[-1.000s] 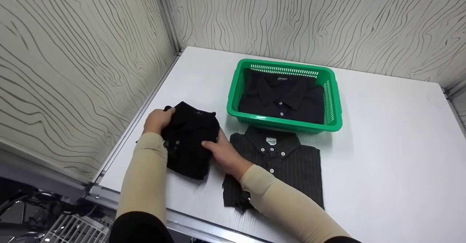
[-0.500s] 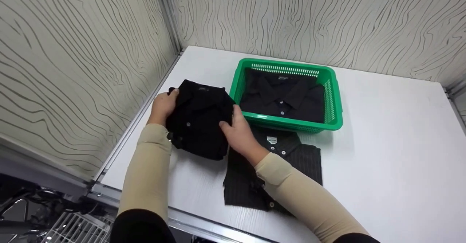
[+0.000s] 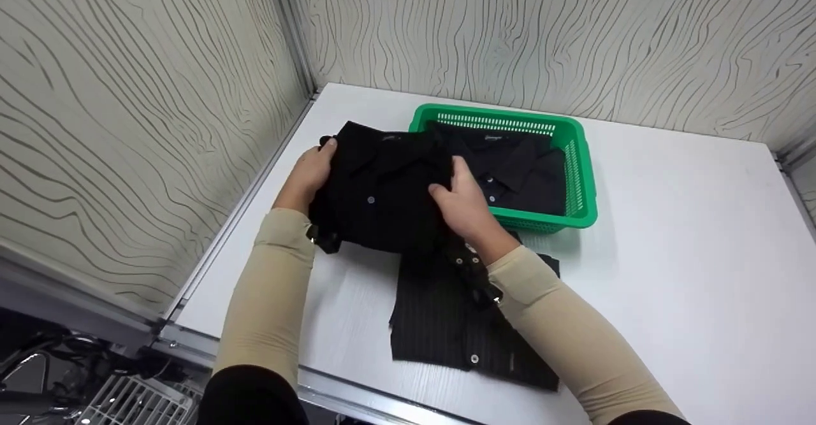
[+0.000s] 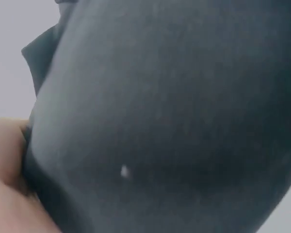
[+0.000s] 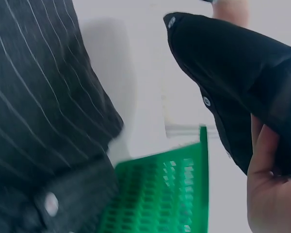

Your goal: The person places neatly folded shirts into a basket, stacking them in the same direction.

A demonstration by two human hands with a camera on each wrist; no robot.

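- At the far left, a pale wall (image 3: pixel 159 113) with dark wavy grain lines; below it, near left, a white wire rack (image 3: pixel 137 403).
- My left hand (image 3: pixel 311 173), in a beige sleeve (image 3: pixel 268 297), pinches the left edge of a folded shirt.
- That plain black shirt (image 3: pixel 395 195), collar toward the far side and one pale button showing, is held up off the bench between my two hands. From above, its right side covers the near left corner of a basket; I cannot tell whether they touch.
- Nearer me, a dark pinstriped shirt (image 3: pixel 440 323) lies folded on the bench, partly hidden beneath my right forearm and the held shirt.
- My right hand (image 3: pixel 468 205) grips the black shirt's right edge, thumb on top.
- Farther right, the green basket (image 3: pixel 542 220) with slotted sides holds another dark folded shirt (image 3: pixel 535 183), collar to the far side.
- The white bench (image 3: pixel 688 272) stretches on to the right.
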